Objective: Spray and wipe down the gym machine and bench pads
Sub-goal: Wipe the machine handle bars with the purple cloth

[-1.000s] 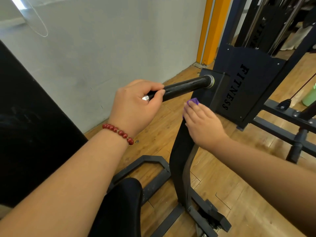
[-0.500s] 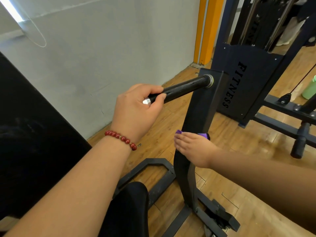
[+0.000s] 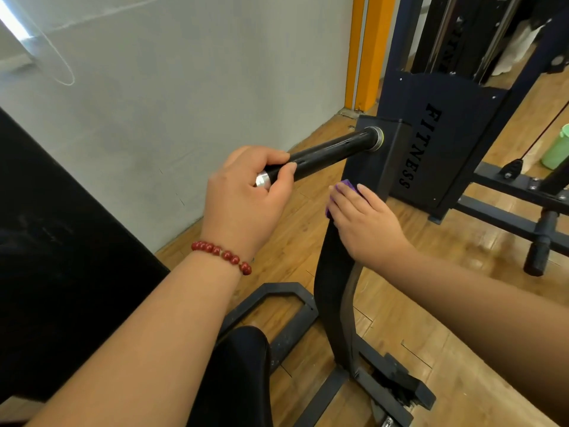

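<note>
Purple cloth (image 3: 349, 187) pressed to upright post (image 3: 331, 272) by flat-fingered right hand (image 3: 368, 226); left hand (image 3: 244, 204) grips black bar (image 3: 332, 149).

You have a green container (image 3: 556, 147) at two o'clock, an orange post (image 3: 365, 50) at twelve, a grey wall (image 3: 184, 103) at eleven, and wood floor (image 3: 295, 241) below.

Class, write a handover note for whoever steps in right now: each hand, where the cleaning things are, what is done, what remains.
Left hand grips the free end of the black bar.
Right hand presses the purple cloth flat on the machine's upright post, just below the bar.
Done: cannot tell from the surfaces.
Left, likely: lower post, base, bar.
Green container at the right edge may be the spray; cannot tell.
</note>
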